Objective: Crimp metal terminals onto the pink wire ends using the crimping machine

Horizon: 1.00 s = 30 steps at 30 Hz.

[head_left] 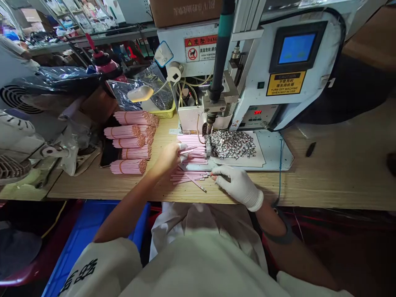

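Note:
My left hand (169,159), with white covers on its fingertips, pinches thin pink sticks (193,149) just left of the machine's press head (209,142). More pink sticks lie side by side beneath it. In front of the machine's base plate is a loose group of pink sticks (185,177) with pale ends, one lying askew. My right hand (239,185) wears a white glove, its thumb and forefinger closed near the right ends of that group; what they hold is too small to make out. Behind it lies a pile of small silvery pieces (233,144) on a white sheet.
Banded bundles of pink sticks (131,142) are stacked at left beside a fan (18,144). The machine (262,74) with its blue screen (297,48) and a heat warning label rises behind. A blue cord (280,169) hangs at right. A blue crate (83,243) stands below the table.

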Each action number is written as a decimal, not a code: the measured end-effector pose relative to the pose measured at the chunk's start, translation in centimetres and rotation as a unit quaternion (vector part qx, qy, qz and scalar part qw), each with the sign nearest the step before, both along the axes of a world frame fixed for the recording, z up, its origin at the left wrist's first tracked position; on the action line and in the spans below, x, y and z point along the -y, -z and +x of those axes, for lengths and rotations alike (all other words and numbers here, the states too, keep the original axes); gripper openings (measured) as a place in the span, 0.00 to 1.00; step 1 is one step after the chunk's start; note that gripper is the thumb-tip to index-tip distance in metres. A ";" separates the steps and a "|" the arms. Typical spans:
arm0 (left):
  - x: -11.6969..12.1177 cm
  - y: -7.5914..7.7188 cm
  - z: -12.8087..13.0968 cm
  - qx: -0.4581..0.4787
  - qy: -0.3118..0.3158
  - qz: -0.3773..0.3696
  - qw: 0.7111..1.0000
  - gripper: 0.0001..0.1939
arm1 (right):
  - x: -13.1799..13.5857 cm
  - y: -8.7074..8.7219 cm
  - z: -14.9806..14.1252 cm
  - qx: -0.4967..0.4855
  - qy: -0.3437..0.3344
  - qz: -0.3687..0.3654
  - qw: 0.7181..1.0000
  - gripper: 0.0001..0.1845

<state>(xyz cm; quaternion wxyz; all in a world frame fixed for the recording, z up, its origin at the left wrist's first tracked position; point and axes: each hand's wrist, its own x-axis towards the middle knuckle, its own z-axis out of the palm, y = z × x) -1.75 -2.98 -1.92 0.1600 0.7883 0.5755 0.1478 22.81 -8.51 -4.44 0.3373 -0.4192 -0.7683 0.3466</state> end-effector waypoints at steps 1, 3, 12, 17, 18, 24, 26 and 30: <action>-0.2 0.0 -0.2 0.011 -0.005 -0.013 1.000 0.07 | 0.0 0.0 -0.3 -0.001 0.003 0.011 1.000 0.07; -0.6 -0.1 -0.6 0.022 -0.017 -0.030 0.999 0.07 | -0.1 0.1 -1.0 0.005 -0.002 0.032 0.999 0.08; 0.1 -1.3 -0.9 -0.028 -0.004 -0.008 1.000 0.12 | -0.4 0.9 -3.9 0.054 -0.072 0.090 0.992 0.12; 0.6 -0.5 0.5 -0.126 -0.013 -0.022 0.992 0.11 | -0.5 0.9 -4.0 0.048 -0.075 0.109 0.990 0.13; 0.5 -0.3 0.5 -0.119 -0.019 -0.025 0.992 0.10 | -0.6 0.9 -4.0 0.047 -0.066 0.110 0.991 0.13; -0.7 -0.8 -1.0 -0.054 -0.009 -0.034 0.998 0.10 | -0.9 1.0 -4.3 0.078 -0.056 0.099 0.990 0.15; -0.9 -1.1 -1.6 0.010 -0.003 -0.033 0.999 0.11 | -1.0 1.0 -4.6 0.099 -0.052 0.101 0.989 0.15; -0.4 -1.7 -2.2 0.185 -0.007 -0.075 0.980 0.15 | -1.4 0.7 -5.4 0.066 -0.031 0.108 0.992 0.16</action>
